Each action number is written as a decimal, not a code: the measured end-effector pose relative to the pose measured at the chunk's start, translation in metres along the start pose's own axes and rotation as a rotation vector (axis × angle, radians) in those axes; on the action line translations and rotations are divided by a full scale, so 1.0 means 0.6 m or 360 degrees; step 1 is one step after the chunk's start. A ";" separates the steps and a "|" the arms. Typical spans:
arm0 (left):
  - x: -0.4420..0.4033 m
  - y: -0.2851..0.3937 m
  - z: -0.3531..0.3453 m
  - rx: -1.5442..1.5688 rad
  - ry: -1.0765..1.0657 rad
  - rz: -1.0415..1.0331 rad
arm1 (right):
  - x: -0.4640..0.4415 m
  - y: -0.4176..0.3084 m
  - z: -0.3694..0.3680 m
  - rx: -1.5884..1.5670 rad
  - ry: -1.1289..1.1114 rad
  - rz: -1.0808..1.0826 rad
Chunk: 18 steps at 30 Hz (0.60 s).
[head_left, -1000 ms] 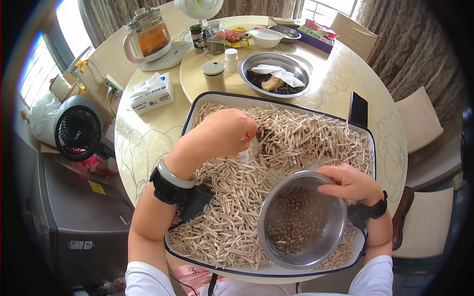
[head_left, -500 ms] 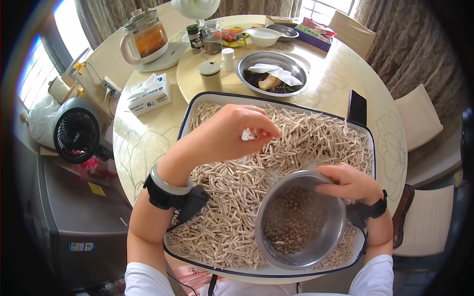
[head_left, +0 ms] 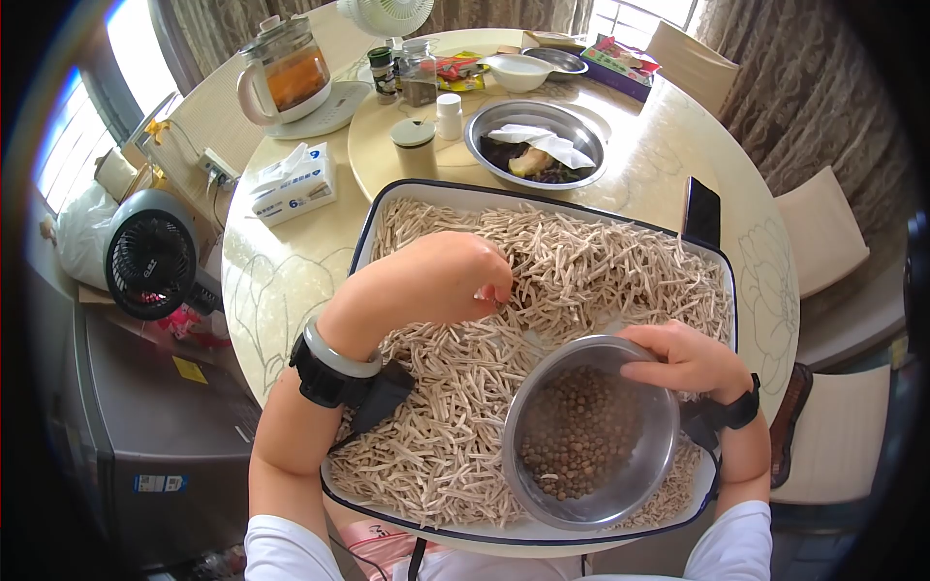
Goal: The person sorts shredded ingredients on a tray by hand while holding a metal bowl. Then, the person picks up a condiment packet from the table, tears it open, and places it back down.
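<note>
My right hand (head_left: 683, 358) grips the rim of a metal bowl (head_left: 666, 455), thumb inside and fingers outside. Small round brown pieces (head_left: 576, 426) lie in the bowl, along with one pale bit. Below it is a white tray with a dark blue rim (head_left: 363, 242), heaped with thin pale dried strips (head_left: 436, 426). Over the tray's middle, my left hand (head_left: 465, 276) is bent down with its fingers curled together close to the strips. Its fingertips are mostly hidden, so what they hold cannot be made out.
Behind the tray stand a steel bowl with white paper and dark pieces (head_left: 477, 155), a lidded canister (head_left: 415, 150), a white bottle (head_left: 449, 118) and a tissue box (head_left: 293, 184). A phone (head_left: 701, 211) touches the tray's right corner. A glass kettle (head_left: 291, 77) stands back left.
My left hand has moved left and down toward the strips, its fingers curling under. The right hand and the metal bowl have stayed in place.
</note>
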State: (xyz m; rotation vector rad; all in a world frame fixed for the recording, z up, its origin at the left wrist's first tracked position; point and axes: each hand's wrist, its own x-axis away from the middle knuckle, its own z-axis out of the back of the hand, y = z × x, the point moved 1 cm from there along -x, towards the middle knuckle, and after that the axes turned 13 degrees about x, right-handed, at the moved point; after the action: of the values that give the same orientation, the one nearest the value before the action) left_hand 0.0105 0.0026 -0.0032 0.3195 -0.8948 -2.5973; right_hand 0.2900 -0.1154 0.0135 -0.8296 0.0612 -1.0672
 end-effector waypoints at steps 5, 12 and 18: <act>0.003 0.000 0.006 0.0044 0.0035 0.0020 | -0.004 0.016 -0.007 0.0094 0.0082 0.0226; 0.003 0.075 0.018 0.0977 0.0065 -0.0494 | -0.002 0.018 -0.007 0.0090 0.0089 0.0202; 0.001 0.061 0.017 0.0564 0.0126 -0.0407 | -0.003 0.018 -0.008 0.0090 0.0078 0.0199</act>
State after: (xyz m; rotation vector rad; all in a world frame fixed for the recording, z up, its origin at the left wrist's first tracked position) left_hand 0.0166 -0.0190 0.0277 0.6670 -1.3654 -2.6164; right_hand 0.2953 -0.1141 0.0025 -0.7391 0.1224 -0.9670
